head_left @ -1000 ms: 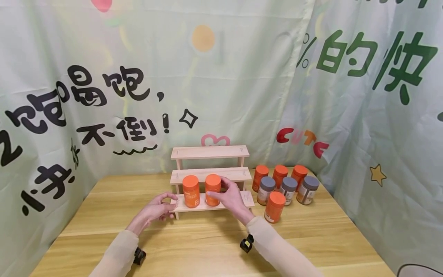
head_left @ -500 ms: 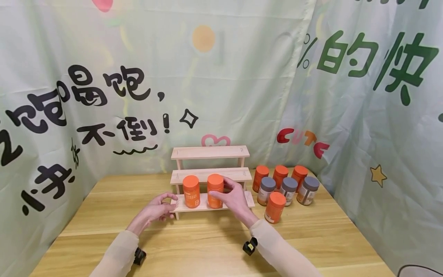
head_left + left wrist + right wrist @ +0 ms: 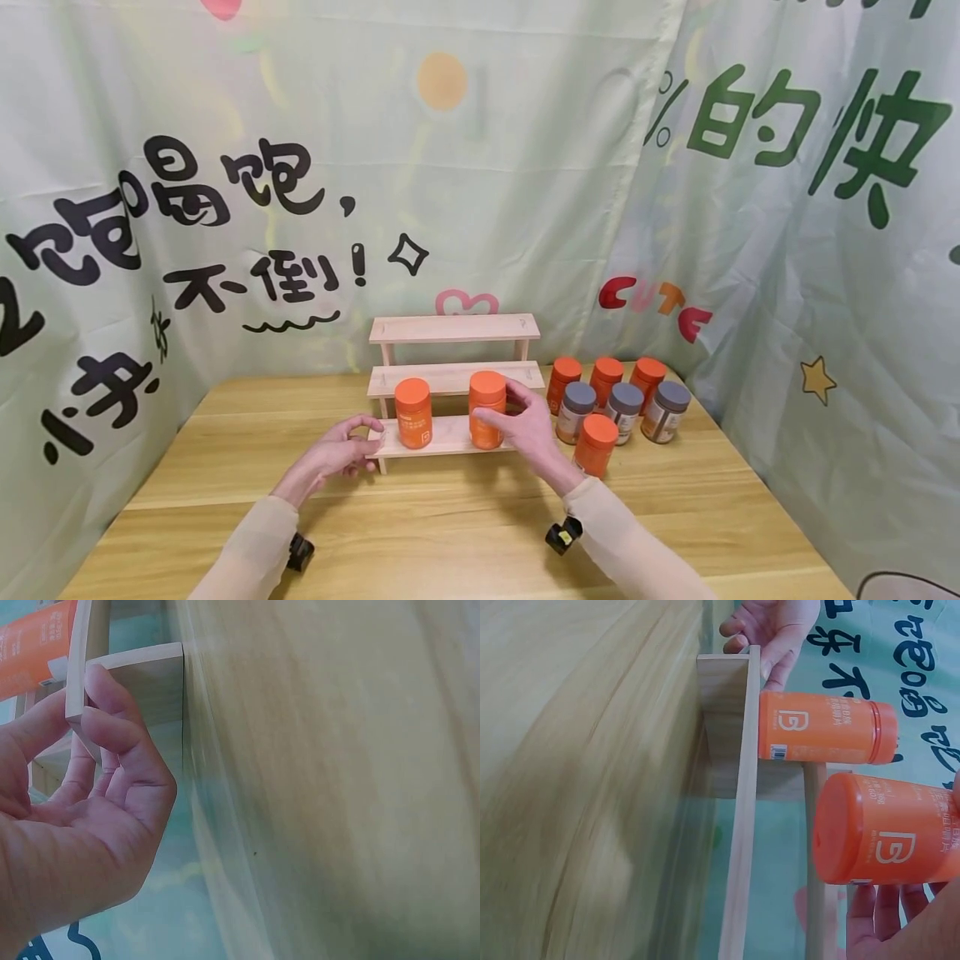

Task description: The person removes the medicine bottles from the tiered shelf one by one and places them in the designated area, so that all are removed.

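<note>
A three-tier wooden display rack point(image 3: 453, 381) stands on the table. My left hand point(image 3: 335, 452) grips the left end of its lowest board, thumb on one face and fingers curled round the other in the left wrist view. In my right hand point(image 3: 534, 432) is an orange jar point(image 3: 487, 390), held upright between thumb and fingers over the right half of that board. A gap shows between the jar's base and the board point(image 3: 740, 847) in the right wrist view. Another orange jar point(image 3: 414, 417) stands on the left part of the lowest board.
Right of the rack, several more orange jars point(image 3: 597, 442) and three grey-capped jars point(image 3: 623, 404) stand grouped on the wooden table point(image 3: 420, 533). A printed pale green cloth point(image 3: 525, 208) hangs behind and along both sides.
My right hand has carried its jar to the right along the lowest board, widening the space to the standing jar. The left hand has stayed on the board's end.
</note>
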The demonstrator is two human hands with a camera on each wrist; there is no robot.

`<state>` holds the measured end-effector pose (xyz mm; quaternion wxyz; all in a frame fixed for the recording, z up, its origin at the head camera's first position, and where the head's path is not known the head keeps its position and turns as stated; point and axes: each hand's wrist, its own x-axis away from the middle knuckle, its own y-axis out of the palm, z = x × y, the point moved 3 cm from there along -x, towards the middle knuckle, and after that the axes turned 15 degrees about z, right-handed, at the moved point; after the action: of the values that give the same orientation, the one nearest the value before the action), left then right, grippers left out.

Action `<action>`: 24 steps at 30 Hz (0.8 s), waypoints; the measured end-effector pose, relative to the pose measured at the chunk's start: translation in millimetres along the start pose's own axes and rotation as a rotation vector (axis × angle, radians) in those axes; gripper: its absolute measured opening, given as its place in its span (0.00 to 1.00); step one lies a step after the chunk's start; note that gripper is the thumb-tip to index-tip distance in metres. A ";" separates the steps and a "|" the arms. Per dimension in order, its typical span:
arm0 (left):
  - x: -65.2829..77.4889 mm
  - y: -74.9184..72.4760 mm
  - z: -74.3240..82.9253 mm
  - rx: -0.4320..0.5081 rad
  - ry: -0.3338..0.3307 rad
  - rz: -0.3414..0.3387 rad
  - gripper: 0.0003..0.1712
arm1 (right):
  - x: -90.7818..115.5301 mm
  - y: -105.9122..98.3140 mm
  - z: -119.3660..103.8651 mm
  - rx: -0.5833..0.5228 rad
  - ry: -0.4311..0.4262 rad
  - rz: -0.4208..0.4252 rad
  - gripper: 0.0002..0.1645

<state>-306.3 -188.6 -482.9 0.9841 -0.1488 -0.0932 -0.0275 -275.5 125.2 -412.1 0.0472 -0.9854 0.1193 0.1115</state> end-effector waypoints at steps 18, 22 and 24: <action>2.2 2.2 2.5 -0.024 -0.004 0.013 0.19 | 2.2 -47.7 -9.2 0.038 -0.003 0.059 0.32; 2.3 1.4 1.5 -0.026 -0.002 0.011 0.19 | 1.1 -54.5 -12.7 0.012 -0.027 0.078 0.31; 2.5 0.9 1.2 -0.027 0.004 0.009 0.19 | -0.1 -57.9 -14.1 -0.012 -0.039 0.087 0.31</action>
<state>-304.0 -187.4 -481.5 0.9823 -0.1622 -0.0900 -0.0246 -258.4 179.5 -394.6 0.0386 -0.9772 0.1604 0.1334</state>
